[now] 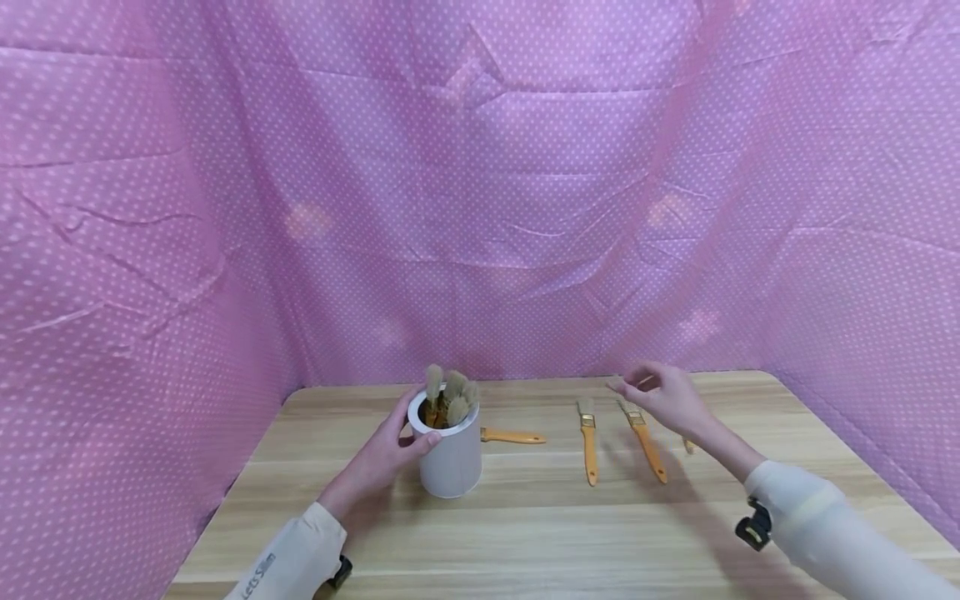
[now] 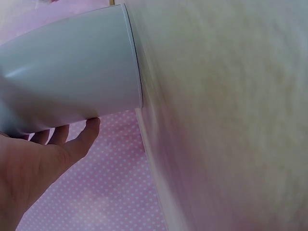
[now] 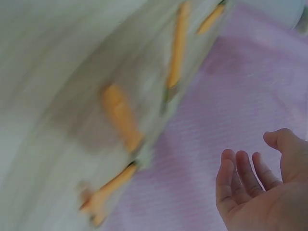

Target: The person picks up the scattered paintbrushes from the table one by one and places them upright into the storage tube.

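Note:
A white cylindrical can point(image 1: 451, 467) stands upright on the table, several paintbrushes point(image 1: 455, 400) sticking out of it bristles up. My left hand point(image 1: 392, 450) grips its side near the rim, thumb at the front; the left wrist view shows those fingers point(image 2: 89, 137) curved round the can's wall. Above the right-hand brushes hovers my right hand point(image 1: 667, 402), holding nothing, its fingers loosely bent in the right wrist view. Beneath it lies a paintbrush with an orange handle point(image 1: 648, 450). Another paintbrush point(image 1: 588, 446) is to its left. A further handle point(image 1: 688, 447) is mostly hidden behind the right hand and wrist.
One more paintbrush point(image 1: 513, 436) lies sideways just right of the can, its bristle end hidden behind it. The light wooden table point(image 1: 525, 542) ends at a pink dotted cloth point(image 1: 525, 208) hanging at the back and sides.

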A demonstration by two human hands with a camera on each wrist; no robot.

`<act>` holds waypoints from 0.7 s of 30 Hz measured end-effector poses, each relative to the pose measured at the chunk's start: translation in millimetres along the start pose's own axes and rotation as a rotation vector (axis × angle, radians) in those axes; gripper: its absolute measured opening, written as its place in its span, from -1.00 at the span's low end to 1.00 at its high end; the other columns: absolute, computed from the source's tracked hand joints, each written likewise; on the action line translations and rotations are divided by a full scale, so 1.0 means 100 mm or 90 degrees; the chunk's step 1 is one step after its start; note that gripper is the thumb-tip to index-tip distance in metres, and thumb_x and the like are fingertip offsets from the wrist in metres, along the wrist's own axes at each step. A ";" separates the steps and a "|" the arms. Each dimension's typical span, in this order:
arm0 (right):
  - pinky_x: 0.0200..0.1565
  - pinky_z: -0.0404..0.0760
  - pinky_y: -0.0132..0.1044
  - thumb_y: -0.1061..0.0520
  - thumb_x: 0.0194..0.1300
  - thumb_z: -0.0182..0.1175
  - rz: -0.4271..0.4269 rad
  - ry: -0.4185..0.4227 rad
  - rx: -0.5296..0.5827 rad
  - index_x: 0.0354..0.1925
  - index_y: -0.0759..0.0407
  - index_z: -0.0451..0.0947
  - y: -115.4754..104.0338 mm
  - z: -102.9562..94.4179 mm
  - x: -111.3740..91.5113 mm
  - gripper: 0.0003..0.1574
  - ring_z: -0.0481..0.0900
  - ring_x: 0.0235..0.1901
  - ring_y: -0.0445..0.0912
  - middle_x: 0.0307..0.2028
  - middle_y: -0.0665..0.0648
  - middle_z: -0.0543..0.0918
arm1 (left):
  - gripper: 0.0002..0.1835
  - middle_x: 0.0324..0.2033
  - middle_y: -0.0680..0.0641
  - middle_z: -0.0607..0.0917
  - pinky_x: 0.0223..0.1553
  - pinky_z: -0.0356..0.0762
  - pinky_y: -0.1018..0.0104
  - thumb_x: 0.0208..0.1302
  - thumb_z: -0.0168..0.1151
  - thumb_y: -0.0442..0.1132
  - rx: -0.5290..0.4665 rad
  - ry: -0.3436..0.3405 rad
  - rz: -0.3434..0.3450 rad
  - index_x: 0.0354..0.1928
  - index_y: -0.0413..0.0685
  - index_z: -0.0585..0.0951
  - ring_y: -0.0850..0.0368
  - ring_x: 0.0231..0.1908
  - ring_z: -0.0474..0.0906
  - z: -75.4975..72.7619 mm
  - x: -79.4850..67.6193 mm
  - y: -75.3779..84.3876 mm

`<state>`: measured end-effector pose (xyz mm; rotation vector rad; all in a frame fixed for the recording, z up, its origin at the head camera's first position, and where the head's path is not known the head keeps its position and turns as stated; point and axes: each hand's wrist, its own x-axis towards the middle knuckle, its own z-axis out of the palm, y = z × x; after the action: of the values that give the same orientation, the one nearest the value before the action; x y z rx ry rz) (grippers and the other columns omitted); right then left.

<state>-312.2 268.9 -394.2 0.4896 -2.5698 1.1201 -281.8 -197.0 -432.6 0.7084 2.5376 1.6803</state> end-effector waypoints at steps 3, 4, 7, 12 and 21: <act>-0.26 0.70 -0.17 0.14 0.37 0.36 0.014 0.003 -0.015 -0.19 0.25 0.63 0.19 -0.10 -0.06 -0.83 0.69 -0.24 0.08 -0.26 0.15 0.71 | -0.10 0.56 -0.11 0.05 0.35 0.20 -0.30 0.45 0.25 0.06 -0.002 -0.006 0.001 0.62 0.24 -0.06 -0.16 0.51 -0.05 0.00 0.00 -0.01; -0.26 0.69 -0.18 0.15 0.38 0.35 0.018 0.004 -0.018 -0.19 0.26 0.63 0.24 -0.14 -0.07 -0.83 0.69 -0.24 0.08 -0.27 0.15 0.71 | -0.11 0.56 -0.10 0.05 0.35 0.20 -0.29 0.45 0.25 0.06 -0.004 -0.007 -0.002 0.62 0.24 -0.06 -0.15 0.52 -0.06 0.00 0.00 -0.01; -0.24 0.67 -0.17 0.15 0.39 0.33 0.026 0.011 -0.040 -0.21 0.28 0.62 0.40 -0.23 -0.11 -0.82 0.68 -0.25 0.10 -0.27 0.16 0.71 | -0.11 0.56 -0.07 0.03 0.35 0.21 -0.27 0.45 0.24 0.08 0.000 -0.004 -0.007 0.62 0.26 -0.06 -0.13 0.52 -0.09 0.00 0.01 -0.01; -0.20 0.65 -0.08 0.13 0.40 0.31 0.063 0.016 -0.086 -0.20 0.32 0.62 0.64 -0.35 -0.18 -0.77 0.66 -0.23 0.13 -0.27 0.17 0.69 | -0.11 0.56 -0.08 0.02 0.35 0.20 -0.30 0.46 0.24 0.07 0.002 0.001 -0.008 0.62 0.25 -0.06 -0.14 0.52 -0.10 -0.01 0.01 0.00; -0.56 0.48 -0.27 0.07 0.42 0.26 0.195 -0.055 -0.089 -0.42 0.32 0.58 0.93 -0.39 -0.26 -0.65 0.46 -0.57 -0.09 -0.58 0.06 0.55 | -0.11 0.56 -0.09 0.01 0.36 0.17 -0.30 0.46 0.24 0.07 -0.004 -0.003 -0.002 0.62 0.26 -0.06 -0.14 0.52 -0.10 0.01 -0.02 0.00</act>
<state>-322.6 362.4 -438.5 0.1148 -2.8444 1.0194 -280.3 -196.7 -433.9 0.7061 2.5277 1.6825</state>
